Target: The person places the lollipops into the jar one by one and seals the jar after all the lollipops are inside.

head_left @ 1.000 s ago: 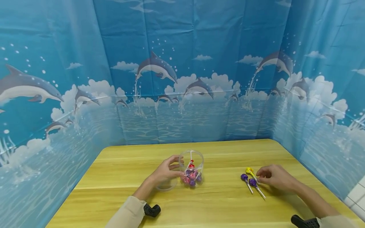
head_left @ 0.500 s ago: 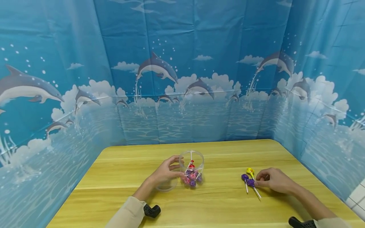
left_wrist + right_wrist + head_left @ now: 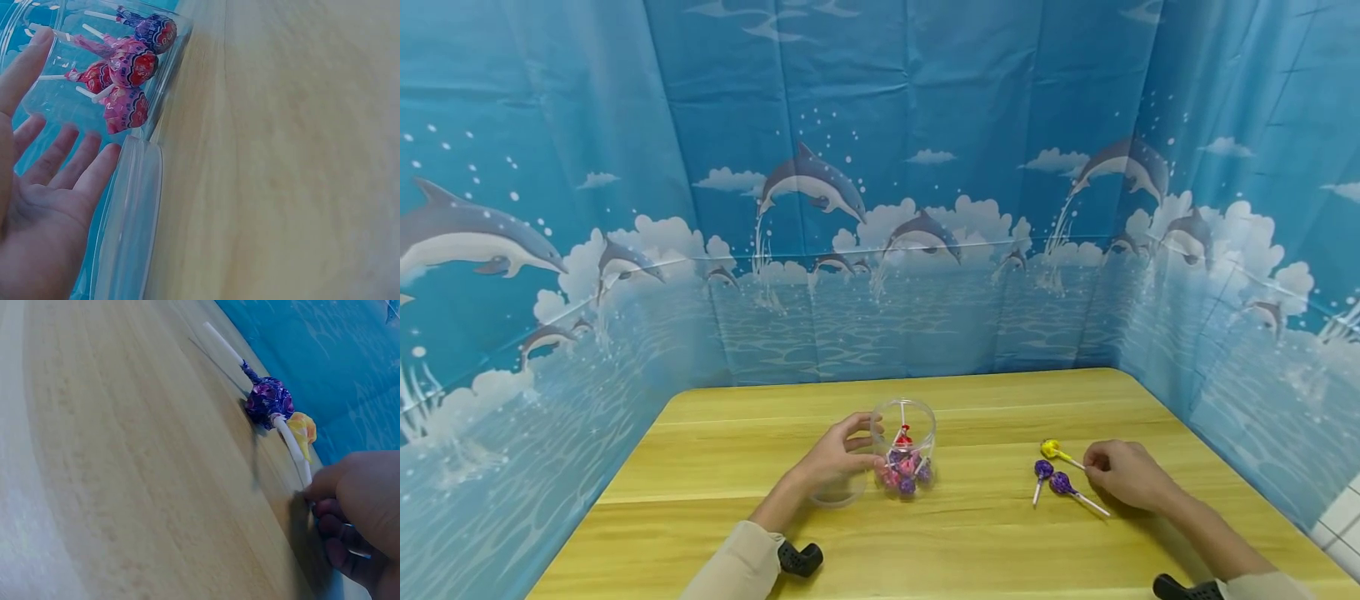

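The yellow table carries three lollipops — plus a jar and lid

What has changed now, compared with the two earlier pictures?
The right hand now pinches the white stick of the yellow-wrapped round lollipop by its end; the head shifted slightly left. The stick of the left purple-wrapped round lollipop swung left; that of the right purple lollipop, right. The left hand and the clear round plastic jar stayed put.

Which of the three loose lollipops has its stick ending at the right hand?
The yellow lollipop: in the head view, its stick reaches the right hand, whereas the two purple lollipops have sticks ending clear of that hand.
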Demonstrator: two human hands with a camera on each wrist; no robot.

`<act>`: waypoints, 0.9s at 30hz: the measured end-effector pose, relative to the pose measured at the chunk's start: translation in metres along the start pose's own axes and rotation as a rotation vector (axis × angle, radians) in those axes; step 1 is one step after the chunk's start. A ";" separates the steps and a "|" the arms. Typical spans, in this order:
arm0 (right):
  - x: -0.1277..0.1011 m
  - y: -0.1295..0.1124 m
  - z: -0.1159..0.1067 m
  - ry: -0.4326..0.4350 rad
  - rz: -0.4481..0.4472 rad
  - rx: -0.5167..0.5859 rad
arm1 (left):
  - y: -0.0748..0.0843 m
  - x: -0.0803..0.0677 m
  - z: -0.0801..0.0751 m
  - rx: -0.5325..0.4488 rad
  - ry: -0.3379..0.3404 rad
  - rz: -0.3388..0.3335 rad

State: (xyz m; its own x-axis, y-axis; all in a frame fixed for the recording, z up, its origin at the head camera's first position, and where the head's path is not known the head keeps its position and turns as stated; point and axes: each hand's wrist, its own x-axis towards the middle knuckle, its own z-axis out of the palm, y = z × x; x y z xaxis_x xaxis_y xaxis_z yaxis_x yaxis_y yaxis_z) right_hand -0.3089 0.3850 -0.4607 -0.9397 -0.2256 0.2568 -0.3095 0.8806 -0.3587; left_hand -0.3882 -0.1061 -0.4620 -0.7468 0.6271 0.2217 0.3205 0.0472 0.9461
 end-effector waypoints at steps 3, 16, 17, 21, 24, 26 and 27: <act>0.000 0.002 0.003 0.040 -0.002 -0.029 | 0.000 0.000 0.000 0.006 -0.009 0.007; 0.000 0.014 0.006 0.192 0.033 0.017 | -0.001 0.000 0.000 -0.014 -0.012 0.004; 0.001 0.014 0.006 0.195 0.035 0.020 | -0.001 0.000 0.000 -0.016 -0.012 0.002; 0.003 0.013 0.002 0.196 0.053 0.052 | 0.000 0.000 0.000 -0.013 -0.006 -0.006; 0.004 0.010 0.000 0.209 0.066 0.076 | 0.001 0.000 0.000 -0.014 -0.002 -0.009; 0.005 0.008 -0.001 0.219 0.072 0.086 | 0.001 -0.001 0.000 -0.011 -0.002 -0.007; 0.006 0.008 -0.002 0.225 0.072 0.091 | 0.001 -0.001 0.000 -0.008 -0.002 -0.008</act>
State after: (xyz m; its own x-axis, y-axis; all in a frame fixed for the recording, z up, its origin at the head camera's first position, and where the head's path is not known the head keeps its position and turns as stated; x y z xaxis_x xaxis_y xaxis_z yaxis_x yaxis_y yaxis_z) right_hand -0.3162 0.3911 -0.4604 -0.9067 -0.0565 0.4179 -0.2647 0.8478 -0.4596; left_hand -0.3875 -0.1066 -0.4609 -0.7481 0.6281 0.2141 0.3099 0.0454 0.9497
